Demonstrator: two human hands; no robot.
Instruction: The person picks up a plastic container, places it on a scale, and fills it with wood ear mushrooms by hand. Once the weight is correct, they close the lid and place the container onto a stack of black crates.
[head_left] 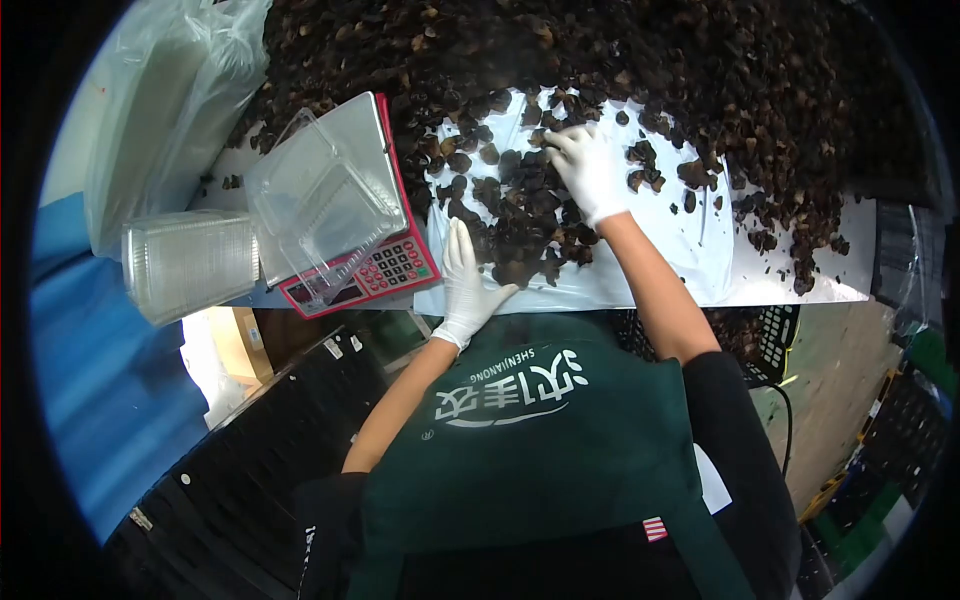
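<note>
Dark, dried, curled pieces [520, 210] lie scattered on a white plastic sheet [690, 250] on the table. My left hand [467, 285], in a white glove, rests at the sheet's front left edge, fingers stretched out and thumb apart, beside the pieces. My right hand [585, 170], also gloved, is over the far middle of the sheet. Its fingertips are pressed together at a small brown piece. To the left stands a red scale [410, 250] with a keypad, and an open clear plastic container [335, 215] lies tilted on it.
A large heap of dark pieces [640, 50] covers the table's far side. Stacked clear containers [190, 265] stand left of the scale, near plastic-wrapped stacks [180, 110]. Black crates [260, 450] are below at left; a black basket [778, 340] sits under the table's right edge.
</note>
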